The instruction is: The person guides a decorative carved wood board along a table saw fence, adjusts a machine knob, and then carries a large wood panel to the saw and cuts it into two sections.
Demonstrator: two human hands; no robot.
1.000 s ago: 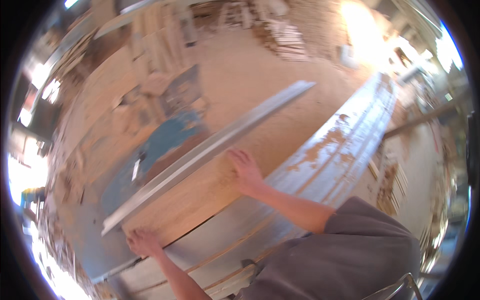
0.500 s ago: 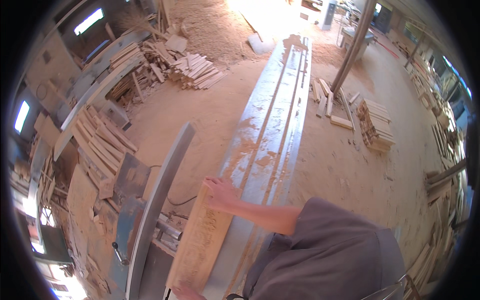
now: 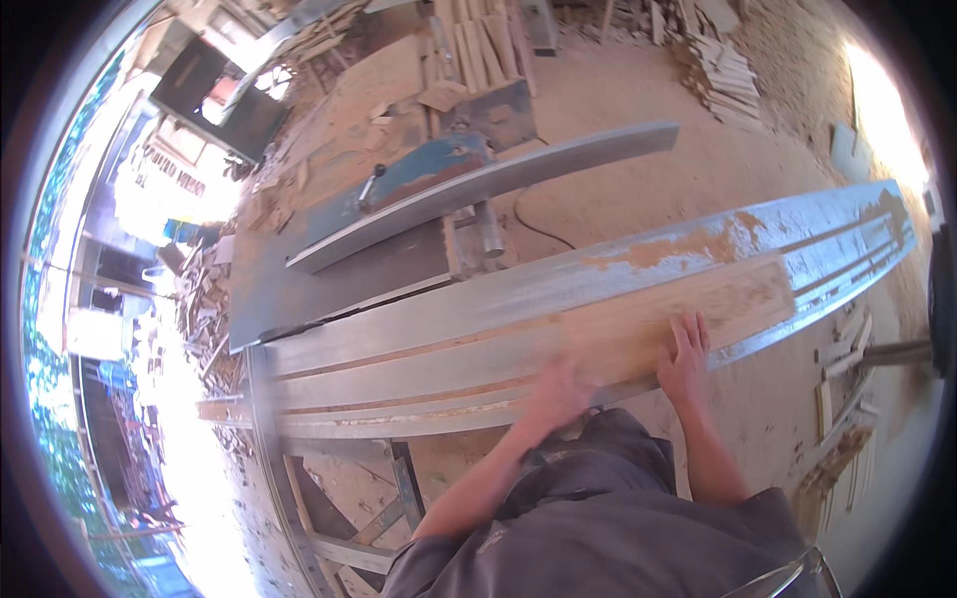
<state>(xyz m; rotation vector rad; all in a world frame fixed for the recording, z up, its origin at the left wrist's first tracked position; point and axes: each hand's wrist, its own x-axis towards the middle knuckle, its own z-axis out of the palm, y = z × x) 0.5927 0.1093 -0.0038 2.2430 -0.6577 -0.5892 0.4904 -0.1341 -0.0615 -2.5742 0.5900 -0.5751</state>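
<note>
A long pale wooden board (image 3: 728,299) lies on the grooved metal sliding table (image 3: 399,344) of a saw, along its near right side. My right hand (image 3: 684,361) rests at the board's near edge, its stretched fingers lying on the upper face. At the board's left end is my left hand (image 3: 560,391), smeared by motion; its fingers do not show clearly, nor whether it touches the wood. Beyond the sliding table, a long metal fence (image 3: 488,194) stands on the blue and grey saw bed (image 3: 379,264).
A lever with a dark knob (image 3: 372,187) sits behind the fence. Stacked offcuts (image 3: 720,85) lie at the back right, wood strips (image 3: 478,50) at the back. A metal crossbar (image 3: 265,399) crosses the table's left end. More wood pieces (image 3: 842,384) lie on the floor at right.
My view has turned left. The board has moved from the table's fence side to its near side. My left hand has come into fuller view; my right hand now lies along the board's near edge.
</note>
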